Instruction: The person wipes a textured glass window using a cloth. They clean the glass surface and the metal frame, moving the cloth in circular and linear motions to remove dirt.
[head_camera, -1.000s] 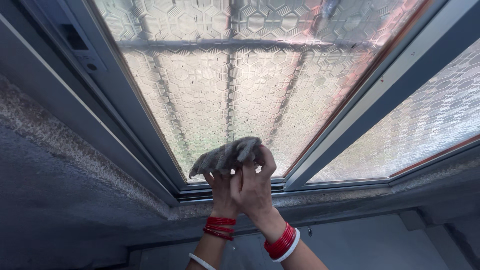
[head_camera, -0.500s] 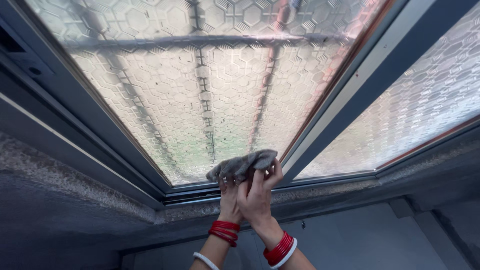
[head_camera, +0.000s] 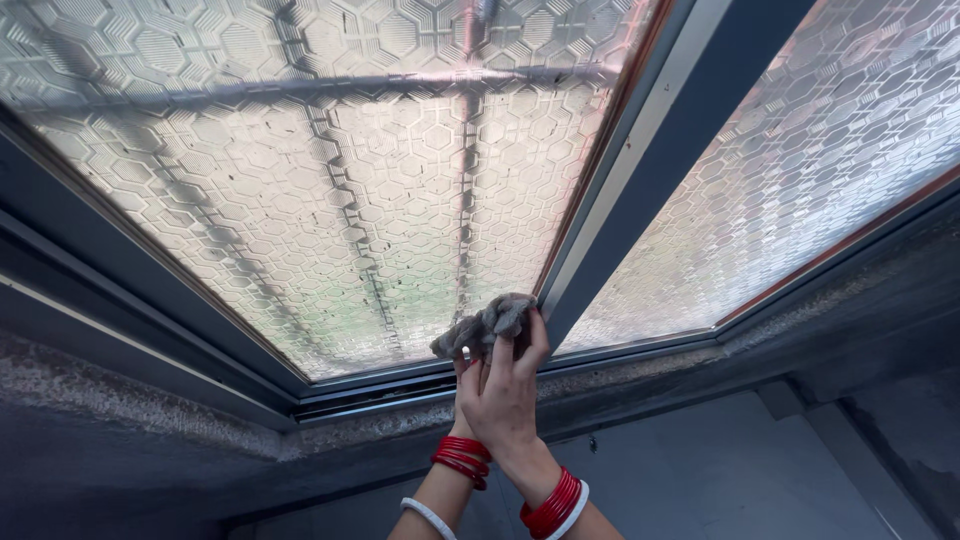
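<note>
The right hand (head_camera: 503, 395) overlaps the left hand (head_camera: 464, 385), and the fingers of both are clamped on a grey cloth (head_camera: 484, 323). The cloth is pressed against the patterned glass pane (head_camera: 330, 190), at the pane's lower corner just beside the dark window frame bar (head_camera: 640, 150).

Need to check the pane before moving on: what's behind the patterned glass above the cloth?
Behind the patterned glass, only blurred dark bars show: one horizontal, several upright. Anything further is hidden by the texture. The grey cloth covers the bottom corner.
</note>
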